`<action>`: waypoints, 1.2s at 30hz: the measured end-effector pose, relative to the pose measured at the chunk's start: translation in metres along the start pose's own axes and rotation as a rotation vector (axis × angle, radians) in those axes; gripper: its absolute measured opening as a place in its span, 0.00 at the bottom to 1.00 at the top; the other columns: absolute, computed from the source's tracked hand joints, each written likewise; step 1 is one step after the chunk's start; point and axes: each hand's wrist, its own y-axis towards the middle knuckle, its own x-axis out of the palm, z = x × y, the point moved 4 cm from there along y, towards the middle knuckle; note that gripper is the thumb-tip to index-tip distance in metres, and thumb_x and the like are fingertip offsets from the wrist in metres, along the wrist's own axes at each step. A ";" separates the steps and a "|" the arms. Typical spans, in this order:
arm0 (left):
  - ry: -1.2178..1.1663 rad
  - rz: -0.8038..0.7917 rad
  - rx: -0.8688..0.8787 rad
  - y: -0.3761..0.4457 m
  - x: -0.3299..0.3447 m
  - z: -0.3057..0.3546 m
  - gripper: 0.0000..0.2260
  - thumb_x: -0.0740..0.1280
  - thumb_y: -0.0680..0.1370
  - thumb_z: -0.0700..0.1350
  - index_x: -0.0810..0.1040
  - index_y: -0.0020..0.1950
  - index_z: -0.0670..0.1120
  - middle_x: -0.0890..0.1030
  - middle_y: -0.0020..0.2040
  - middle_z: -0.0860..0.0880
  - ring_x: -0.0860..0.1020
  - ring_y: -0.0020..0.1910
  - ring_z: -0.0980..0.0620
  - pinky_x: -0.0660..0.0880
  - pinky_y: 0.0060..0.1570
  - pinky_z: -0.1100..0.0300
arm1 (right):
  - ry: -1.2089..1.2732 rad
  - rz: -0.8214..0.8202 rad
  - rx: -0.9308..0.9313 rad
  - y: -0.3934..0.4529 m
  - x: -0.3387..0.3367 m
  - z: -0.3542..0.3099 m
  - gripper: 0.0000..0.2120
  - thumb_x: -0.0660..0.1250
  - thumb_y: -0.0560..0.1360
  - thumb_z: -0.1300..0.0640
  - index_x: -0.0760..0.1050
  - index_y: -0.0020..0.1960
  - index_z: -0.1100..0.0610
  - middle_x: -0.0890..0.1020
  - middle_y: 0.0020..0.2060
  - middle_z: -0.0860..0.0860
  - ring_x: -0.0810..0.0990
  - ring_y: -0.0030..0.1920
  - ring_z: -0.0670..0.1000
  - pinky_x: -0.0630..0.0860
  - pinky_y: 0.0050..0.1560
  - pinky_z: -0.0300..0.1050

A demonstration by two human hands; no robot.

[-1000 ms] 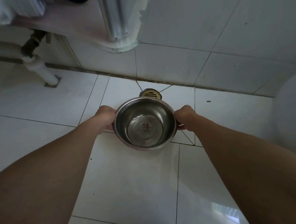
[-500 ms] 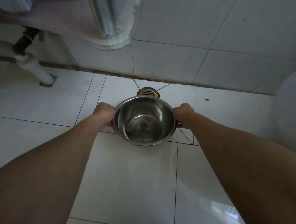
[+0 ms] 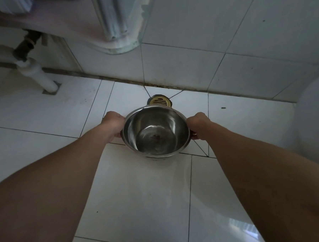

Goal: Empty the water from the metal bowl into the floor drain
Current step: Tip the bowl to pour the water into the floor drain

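Observation:
A shiny metal bowl hangs over the white tiled floor, held by its rim on both sides. My left hand grips the left edge and my right hand grips the right edge. A little water and some brown specks lie at the bowl's bottom. The bowl tips slightly away from me. Just beyond its far rim sits the round brass floor drain, close to the wall; the bowl hides its near edge.
A white drain pipe enters the floor at the left, under a basin. A pedestal base stands against the tiled wall behind the drain. A white rounded fixture fills the right edge.
The bowl and both hands have moved slightly forward toward the drain, and the bowl tilts a bit more away from me. The water inside has shifted.

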 end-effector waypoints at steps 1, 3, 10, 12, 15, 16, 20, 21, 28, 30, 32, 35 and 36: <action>0.002 -0.004 0.000 -0.001 0.000 0.000 0.11 0.62 0.75 0.30 0.82 0.53 0.34 0.80 0.45 0.39 0.77 0.41 0.44 0.82 0.50 0.44 | -0.004 -0.002 0.000 0.000 0.000 0.000 0.10 0.63 0.81 0.63 0.78 0.57 0.67 0.84 0.56 0.63 0.81 0.44 0.56 0.82 0.47 0.49; 0.000 -0.004 -0.002 -0.001 0.000 0.000 0.11 0.63 0.75 0.31 0.82 0.54 0.33 0.80 0.45 0.39 0.77 0.41 0.44 0.82 0.50 0.44 | -0.009 -0.006 0.000 -0.001 0.000 0.000 0.10 0.63 0.81 0.63 0.78 0.57 0.67 0.83 0.56 0.63 0.81 0.43 0.56 0.81 0.45 0.48; 0.014 0.002 0.005 0.000 -0.002 0.000 0.11 0.63 0.77 0.31 0.80 0.57 0.30 0.83 0.50 0.33 0.78 0.42 0.43 0.82 0.51 0.44 | -0.019 -0.026 0.007 -0.001 0.002 -0.001 0.10 0.64 0.81 0.63 0.78 0.58 0.67 0.84 0.56 0.62 0.81 0.43 0.56 0.81 0.45 0.48; 0.028 0.008 0.007 0.001 -0.002 0.000 0.11 0.63 0.77 0.32 0.80 0.56 0.30 0.84 0.54 0.32 0.79 0.42 0.43 0.82 0.50 0.44 | -0.027 -0.035 0.012 -0.002 0.002 -0.002 0.10 0.64 0.81 0.63 0.78 0.58 0.67 0.84 0.54 0.62 0.80 0.42 0.55 0.81 0.43 0.47; 0.037 0.015 0.005 0.002 -0.002 -0.001 0.11 0.62 0.77 0.31 0.80 0.56 0.30 0.84 0.55 0.32 0.79 0.42 0.43 0.82 0.50 0.44 | -0.039 -0.052 0.017 -0.003 0.003 -0.002 0.09 0.65 0.80 0.63 0.79 0.58 0.66 0.83 0.50 0.61 0.80 0.41 0.55 0.80 0.42 0.46; 0.039 0.017 0.003 0.003 -0.002 -0.001 0.11 0.62 0.77 0.31 0.81 0.56 0.31 0.84 0.54 0.33 0.79 0.42 0.43 0.82 0.50 0.44 | -0.040 -0.057 0.019 -0.003 0.003 -0.002 0.09 0.65 0.80 0.63 0.79 0.58 0.66 0.83 0.48 0.60 0.80 0.41 0.55 0.80 0.41 0.46; 0.055 0.017 -0.001 0.003 -0.003 -0.001 0.10 0.63 0.78 0.32 0.81 0.56 0.31 0.84 0.54 0.33 0.80 0.42 0.42 0.83 0.50 0.44 | -0.046 -0.071 0.019 -0.003 0.004 -0.003 0.09 0.65 0.80 0.63 0.79 0.57 0.66 0.79 0.44 0.58 0.79 0.40 0.54 0.78 0.38 0.44; 0.055 0.018 -0.003 0.003 -0.003 -0.001 0.11 0.63 0.77 0.32 0.81 0.56 0.31 0.84 0.54 0.33 0.80 0.42 0.42 0.83 0.50 0.44 | -0.049 -0.072 0.020 -0.003 0.004 -0.002 0.09 0.65 0.80 0.63 0.79 0.57 0.66 0.79 0.44 0.59 0.79 0.40 0.54 0.78 0.38 0.44; 0.049 0.020 -0.010 0.001 -0.005 0.000 0.11 0.63 0.77 0.31 0.81 0.57 0.31 0.83 0.55 0.33 0.79 0.43 0.42 0.83 0.50 0.45 | -0.056 -0.075 0.016 0.000 0.005 -0.002 0.05 0.66 0.80 0.64 0.76 0.46 0.64 0.77 0.39 0.57 0.76 0.35 0.52 0.76 0.36 0.43; 0.048 0.021 -0.015 0.001 -0.005 0.000 0.11 0.63 0.78 0.31 0.80 0.57 0.31 0.83 0.56 0.33 0.79 0.44 0.42 0.83 0.52 0.43 | -0.057 -0.075 0.014 0.001 0.005 -0.002 0.08 0.66 0.80 0.63 0.74 0.42 0.63 0.76 0.36 0.56 0.74 0.32 0.51 0.75 0.34 0.42; 0.050 0.025 -0.017 0.001 -0.005 0.000 0.11 0.63 0.78 0.31 0.80 0.57 0.31 0.83 0.56 0.33 0.79 0.44 0.41 0.82 0.53 0.42 | -0.058 -0.076 0.014 0.001 0.005 -0.002 0.08 0.66 0.79 0.63 0.74 0.42 0.63 0.76 0.36 0.56 0.74 0.32 0.51 0.75 0.33 0.42; 0.059 0.029 -0.016 0.002 -0.005 0.000 0.11 0.62 0.78 0.30 0.80 0.57 0.31 0.83 0.56 0.33 0.80 0.44 0.41 0.83 0.52 0.43 | -0.064 -0.079 0.011 0.001 0.006 -0.002 0.08 0.66 0.79 0.64 0.74 0.41 0.63 0.76 0.37 0.56 0.74 0.32 0.51 0.76 0.33 0.42; 0.062 0.030 -0.015 0.002 -0.006 0.000 0.11 0.62 0.78 0.30 0.80 0.56 0.31 0.83 0.56 0.33 0.80 0.44 0.41 0.83 0.52 0.43 | -0.066 -0.079 0.009 0.001 0.006 -0.002 0.08 0.65 0.79 0.64 0.74 0.41 0.63 0.77 0.38 0.56 0.75 0.32 0.51 0.75 0.33 0.42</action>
